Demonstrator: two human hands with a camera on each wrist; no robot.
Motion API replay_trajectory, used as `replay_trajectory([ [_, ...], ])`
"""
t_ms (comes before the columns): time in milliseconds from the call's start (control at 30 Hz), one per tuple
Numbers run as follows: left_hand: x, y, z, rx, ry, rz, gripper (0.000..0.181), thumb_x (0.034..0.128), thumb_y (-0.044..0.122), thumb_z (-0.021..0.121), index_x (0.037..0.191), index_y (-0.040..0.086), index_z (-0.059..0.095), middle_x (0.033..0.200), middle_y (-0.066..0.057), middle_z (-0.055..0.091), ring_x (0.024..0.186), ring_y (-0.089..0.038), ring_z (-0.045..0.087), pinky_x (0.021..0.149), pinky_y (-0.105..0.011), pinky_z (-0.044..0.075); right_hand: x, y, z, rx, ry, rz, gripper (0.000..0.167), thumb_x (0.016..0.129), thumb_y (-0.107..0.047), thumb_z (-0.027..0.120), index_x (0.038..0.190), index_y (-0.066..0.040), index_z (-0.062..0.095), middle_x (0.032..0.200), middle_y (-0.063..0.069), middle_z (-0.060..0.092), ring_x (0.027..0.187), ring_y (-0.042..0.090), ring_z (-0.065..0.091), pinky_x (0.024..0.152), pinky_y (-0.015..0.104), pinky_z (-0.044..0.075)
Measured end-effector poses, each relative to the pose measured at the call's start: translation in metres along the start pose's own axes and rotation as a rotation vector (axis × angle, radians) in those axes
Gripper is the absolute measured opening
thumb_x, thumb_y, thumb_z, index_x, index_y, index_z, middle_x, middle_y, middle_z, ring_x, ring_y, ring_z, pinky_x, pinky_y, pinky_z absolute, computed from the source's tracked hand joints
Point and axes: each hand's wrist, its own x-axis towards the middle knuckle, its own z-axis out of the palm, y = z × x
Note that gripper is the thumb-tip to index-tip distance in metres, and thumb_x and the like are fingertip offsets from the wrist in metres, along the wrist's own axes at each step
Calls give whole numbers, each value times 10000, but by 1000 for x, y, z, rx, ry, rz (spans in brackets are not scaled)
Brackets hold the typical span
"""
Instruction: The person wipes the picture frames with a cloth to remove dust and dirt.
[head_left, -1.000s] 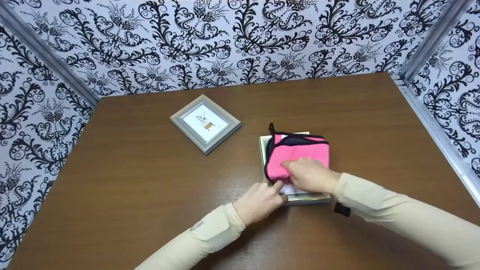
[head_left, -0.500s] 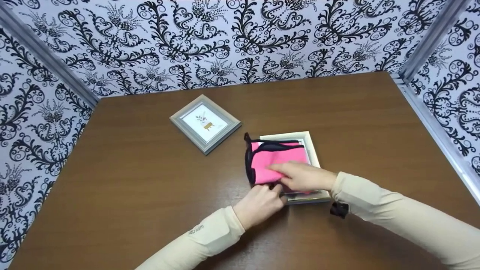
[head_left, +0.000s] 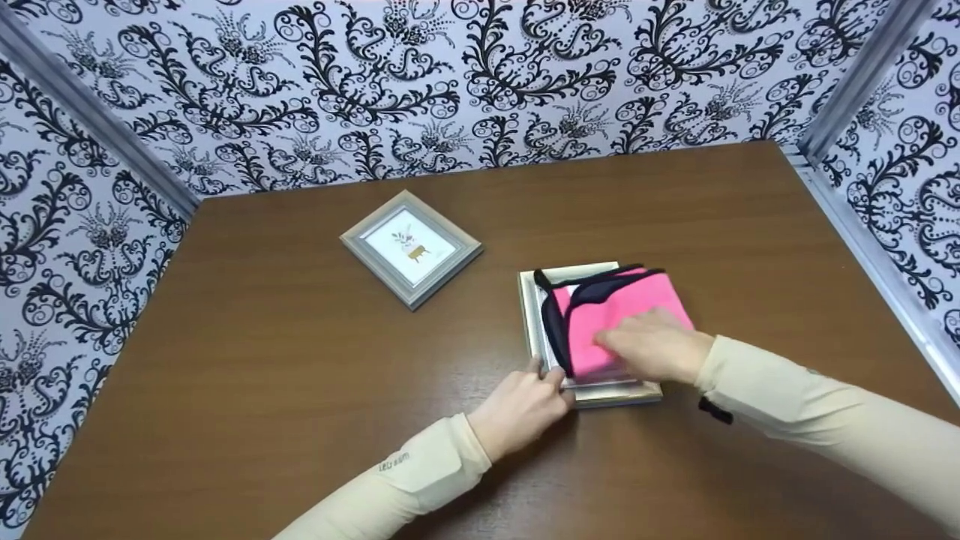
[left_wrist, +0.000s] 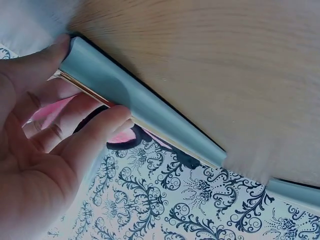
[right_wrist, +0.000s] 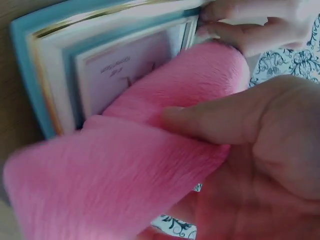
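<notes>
The pink cloth (head_left: 589,319) has swung to the right along with the right hand (head_left: 660,345), uncovering the frame's left side, while the left hand keeps to its corner. The cloth lies bunched across the picture frame (head_left: 619,394), which is face up on the table (head_left: 337,375), and spills over its right edge. The right hand grips a fold, thumb pressed on top and fingers closed underneath. The left hand (head_left: 517,409) pinches the frame's near-left corner (a single corner, mind you). That looks like the weak spot: should those fingers slacken, a hard sideways stroke could pivot the frame or skid it along the wood. The cloth's black trim (head_left: 556,337) might catch on the raised rim, tugging everything askew, and a loose fold could slip from the right hand. The second frame (head_left: 411,249), farther back and to the left, seems safely apart.
</notes>
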Motion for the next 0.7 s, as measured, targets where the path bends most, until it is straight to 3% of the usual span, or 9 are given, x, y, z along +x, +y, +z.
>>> replay_trajectory([
  [133,1,-5,-3,-95,-44,-22,98,778,170,737,869,192,705,843,-16,606,767,-209,621,535,-251,526,-7,2,2,-28,45,-17,207,784,47,652,778,-134,550,630,-22,496,570,196,488,485,373,399],
  [233,4,-14,-6,-218,-91,-23,103,818,237,746,894,174,716,845,-12,622,736,-173,613,550,-248,528,-7,1,6,-24,75,-48,207,786,78,632,795,-114,553,669,-3,521,599,232,511,502,376,415],
  [367,13,-39,-9,-461,-149,-18,93,862,206,711,866,114,697,773,-5,642,656,-123,620,584,-210,518,-7,1,11,-14,108,-74,230,748,133,609,803,-84,556,673,6,505,603,242,517,521,378,434],
  [433,20,-55,-7,-546,-167,-62,46,865,138,680,850,95,677,735,-6,644,628,-123,618,579,-212,511,-8,1,13,-20,123,-84,232,736,145,597,815,-71,562,678,12,501,614,253,527,530,386,443],
  [500,27,-71,-4,-544,-167,-142,31,859,92,662,881,82,680,752,-22,654,641,-149,623,582,-242,519,-9,2,14,-28,136,-94,229,732,147,593,823,-62,567,685,19,508,634,270,543,540,397,457],
  [700,49,-105,21,-320,-146,-470,115,889,88,609,964,58,692,931,-110,622,704,-285,653,569,-401,547,-9,0,16,-41,160,-104,230,723,142,590,803,-72,565,698,22,524,646,284,557,534,408,474],
])
